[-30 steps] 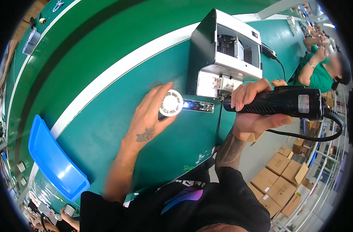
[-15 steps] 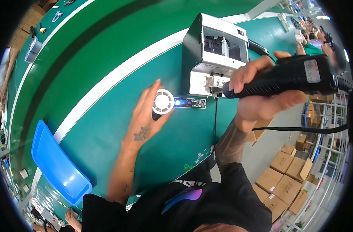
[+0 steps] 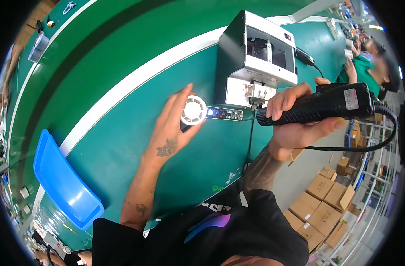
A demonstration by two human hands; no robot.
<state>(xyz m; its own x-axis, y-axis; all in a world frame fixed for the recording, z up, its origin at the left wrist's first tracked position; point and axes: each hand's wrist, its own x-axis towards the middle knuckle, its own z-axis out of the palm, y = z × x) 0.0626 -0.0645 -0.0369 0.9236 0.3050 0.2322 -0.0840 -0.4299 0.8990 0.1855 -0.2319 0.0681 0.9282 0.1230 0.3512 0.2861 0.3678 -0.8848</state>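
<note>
My left hand [image 3: 167, 133] is closed around a white round slotted cap [image 3: 194, 110], its fingers along the left side. From the cap a narrow circuit board [image 3: 227, 114] reaches to the right over the green tabletop, with a bluish-white light glowing at its near end. In my right hand [image 3: 293, 133] lies a black electric screwdriver [image 3: 313, 105], gripped lengthwise and pointing left. Its thin bit is close to the board's right end; whether they touch I cannot tell. Just beyond stands a white and black screw feeder [image 3: 255, 53] with a window and a metal outlet block [image 3: 261, 92].
A blue plastic bin [image 3: 67, 181] sits at the left. The screwdriver's black cord [image 3: 349, 149] loops at the right. Behind the feeder lies another black tool [image 3: 304, 56]. Cardboard cartons [image 3: 324, 217] stand on the floor at right. A co-worker in green [image 3: 364, 71] is at far right.
The screwdriver has moved down and away from the feeder's outlet, its bit now by the board's right end. My left hand keeps hold of the cap. The view has shifted slightly.
</note>
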